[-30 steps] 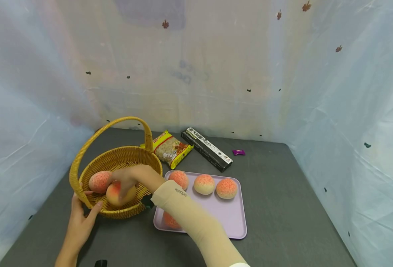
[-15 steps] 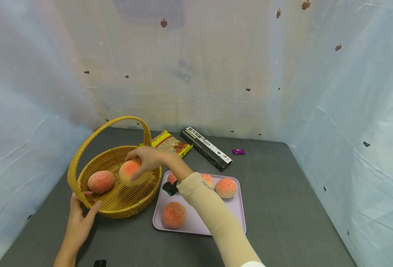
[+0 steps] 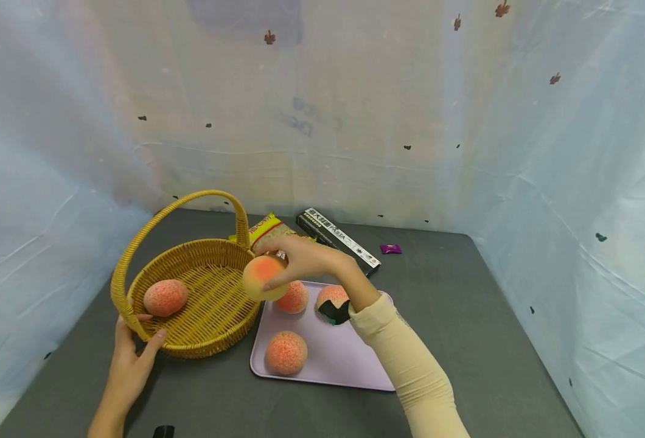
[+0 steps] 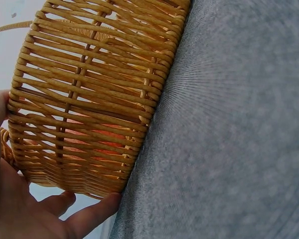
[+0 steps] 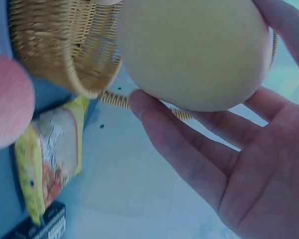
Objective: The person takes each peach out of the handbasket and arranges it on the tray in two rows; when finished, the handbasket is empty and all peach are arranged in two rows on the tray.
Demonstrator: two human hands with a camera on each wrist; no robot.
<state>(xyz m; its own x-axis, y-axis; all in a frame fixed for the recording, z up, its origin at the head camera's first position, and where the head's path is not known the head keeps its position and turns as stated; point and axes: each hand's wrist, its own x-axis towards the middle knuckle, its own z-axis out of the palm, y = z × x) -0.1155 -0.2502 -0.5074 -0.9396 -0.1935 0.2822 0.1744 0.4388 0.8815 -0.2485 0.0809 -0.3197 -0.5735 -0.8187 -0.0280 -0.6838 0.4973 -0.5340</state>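
Observation:
My right hand (image 3: 305, 258) holds a yellow peach (image 3: 259, 281) with a red blush, raised between the basket's right rim and the tray's far left corner. In the right wrist view, the fingers curve round the peach's pale side. My left hand (image 3: 131, 359) grips the near left rim of the yellow wicker basket (image 3: 207, 350), thumb on the front wall. Fingertips press along the woven side in the left wrist view. One pink peach (image 3: 166, 298) lies in the basket. On the lilac tray (image 3: 344, 359) sit peaches, among them a near one (image 3: 286, 353) and a far one (image 3: 292, 297).
Behind the right hand lies a yellow noodle packet (image 3: 268, 228), partly covered. A black pasta box (image 3: 336, 234) rests beside it, and a small purple wrapped candy (image 3: 390, 249) lies farther right. The basket's tall handle (image 3: 180, 204) arches over its opening. Plastic sheeting surrounds the grey table.
The right hand has lifted the yellow peach from inside the basket and carried it right, past the rim toward the tray. The left hand keeps its grip on the basket.

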